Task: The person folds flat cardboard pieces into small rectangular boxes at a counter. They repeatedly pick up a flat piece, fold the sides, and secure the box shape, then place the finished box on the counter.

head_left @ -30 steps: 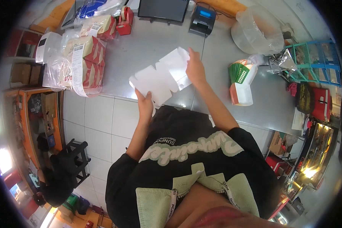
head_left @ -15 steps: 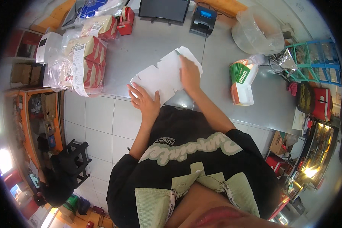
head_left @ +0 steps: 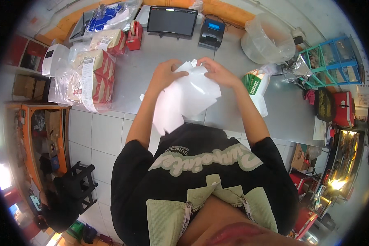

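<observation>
A flat white cardboard box blank (head_left: 190,96) with cut flaps is lifted and tilted over the front edge of the metal counter. My left hand (head_left: 168,74) grips its far left edge, thumb over the white face and the other fingers mostly hidden behind the card. At the far right edge, my right hand (head_left: 218,73) pinches the card near a small flap with bent fingers. To the right of my right forearm sits a folded carton (head_left: 254,84) with green and white printing, partly covered by the arm.
Red-and-tan paper bags (head_left: 98,80) in plastic stand at left beside a red tape dispenser (head_left: 134,37). At the back are a screen (head_left: 172,21) and a small printer (head_left: 211,33). A clear plastic bin (head_left: 268,41) and a blue-green basket (head_left: 334,61) stand at right.
The cardboard blank has been raised off the counter and turned, its lower part now nearer my body. My left hand has moved up to its far edge; my right hand has shifted slightly right.
</observation>
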Action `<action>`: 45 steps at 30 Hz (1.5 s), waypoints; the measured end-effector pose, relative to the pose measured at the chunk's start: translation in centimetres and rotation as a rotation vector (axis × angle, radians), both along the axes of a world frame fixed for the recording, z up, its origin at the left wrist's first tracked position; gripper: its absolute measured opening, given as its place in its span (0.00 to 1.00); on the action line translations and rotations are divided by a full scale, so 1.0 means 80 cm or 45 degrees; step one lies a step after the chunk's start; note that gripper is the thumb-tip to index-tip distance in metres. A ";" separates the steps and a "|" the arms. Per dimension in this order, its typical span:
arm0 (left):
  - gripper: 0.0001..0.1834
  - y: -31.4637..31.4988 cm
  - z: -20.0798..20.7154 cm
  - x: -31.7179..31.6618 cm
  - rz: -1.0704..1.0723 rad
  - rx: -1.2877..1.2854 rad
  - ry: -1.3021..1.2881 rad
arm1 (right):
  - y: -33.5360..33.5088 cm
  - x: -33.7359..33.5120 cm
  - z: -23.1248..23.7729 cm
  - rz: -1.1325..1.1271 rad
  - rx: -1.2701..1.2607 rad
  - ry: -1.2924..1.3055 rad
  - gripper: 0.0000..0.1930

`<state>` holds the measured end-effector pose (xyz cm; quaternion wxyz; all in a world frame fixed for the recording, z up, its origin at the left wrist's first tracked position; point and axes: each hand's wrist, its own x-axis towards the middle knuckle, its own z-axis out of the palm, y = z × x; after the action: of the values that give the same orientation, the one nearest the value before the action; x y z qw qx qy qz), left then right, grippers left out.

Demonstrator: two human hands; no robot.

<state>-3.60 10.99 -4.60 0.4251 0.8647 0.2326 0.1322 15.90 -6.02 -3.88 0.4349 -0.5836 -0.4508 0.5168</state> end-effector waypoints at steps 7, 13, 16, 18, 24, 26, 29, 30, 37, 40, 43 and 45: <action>0.11 -0.042 0.049 0.007 -0.274 -0.284 -0.004 | -0.041 -0.037 0.056 -0.146 0.078 -0.168 0.09; 0.11 -0.151 0.070 -0.010 -0.009 0.182 -0.407 | -0.058 -0.047 0.063 -0.589 0.229 -0.150 0.09; 0.08 -0.150 0.063 -0.002 0.034 -0.253 -0.584 | -0.056 -0.043 0.065 -0.636 0.414 -0.162 0.12; 0.06 -0.112 0.070 0.001 -0.122 -0.519 -0.423 | -0.060 -0.037 0.068 -0.596 0.489 -0.268 0.12; 0.08 -0.071 0.130 0.026 -0.124 -1.030 -0.346 | -0.047 -0.066 0.123 -0.519 0.670 -1.058 0.07; 0.09 -0.091 0.135 0.034 -0.003 -1.015 -0.455 | -0.049 -0.081 0.138 -0.631 0.557 -0.686 0.06; 0.08 -0.108 0.125 0.042 0.028 -0.935 -0.579 | -0.051 -0.074 0.142 -0.692 0.541 -0.455 0.05; 0.07 -0.110 0.126 0.042 0.015 -0.978 -0.575 | -0.051 -0.070 0.141 -0.695 0.564 -0.432 0.04; 0.02 -0.136 0.125 0.050 0.087 -1.022 -0.752 | -0.047 -0.054 0.114 -0.837 0.828 -0.179 0.06; 0.02 -0.136 0.135 0.052 0.067 -1.124 -0.761 | -0.046 -0.055 0.107 -0.827 0.925 -0.243 0.07; 0.03 -0.134 0.133 0.053 -0.007 -1.081 -0.811 | -0.044 -0.054 0.104 -0.872 1.029 -0.322 0.08; 0.05 -0.136 0.131 0.055 0.017 -0.811 -0.880 | -0.037 -0.057 0.106 -0.884 1.113 -0.288 0.09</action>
<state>0.78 0.09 5.87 0.7210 0.5950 0.1118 0.3372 11.37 -8.95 4.60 0.7294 -0.5150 -0.4482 0.0431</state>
